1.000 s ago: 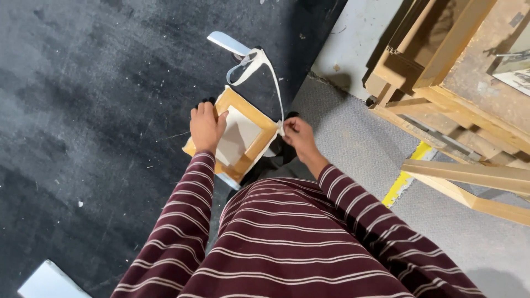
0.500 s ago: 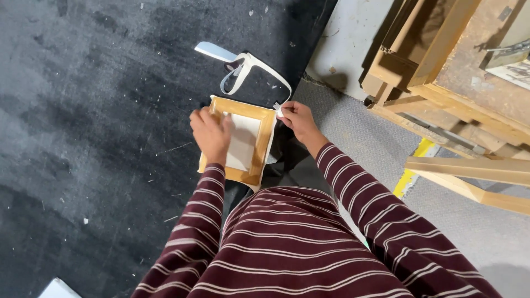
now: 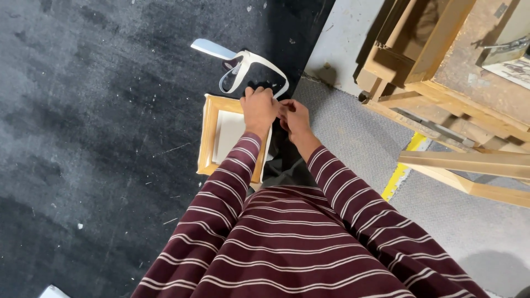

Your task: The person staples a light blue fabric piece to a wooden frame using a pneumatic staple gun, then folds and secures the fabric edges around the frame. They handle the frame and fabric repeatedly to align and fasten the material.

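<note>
A small wooden stretcher frame [image 3: 208, 138] with white canvas [image 3: 229, 135] inside rests against my lap, back side up. My left hand [image 3: 258, 107] lies over the frame's top right corner, fingers curled onto it. My right hand [image 3: 293, 117] is pressed close beside it at that corner, pinching the canvas edge there. A white staple gun [image 3: 238, 65] with a looped handle lies on the dark floor just beyond the frame. My striped maroon sleeves cover part of the frame.
Dark speckled floor [image 3: 99, 138] spreads to the left. Grey carpet with a yellow tape strip [image 3: 403, 168] lies to the right. Stacked wooden frames and bars [image 3: 436, 72] stand at the upper right. A white object's corner [image 3: 52, 291] shows at the bottom left.
The frame has turned from a slanted position to nearly upright in view. My left hand slid from its left part to the top right corner, and both hands now meet there.
</note>
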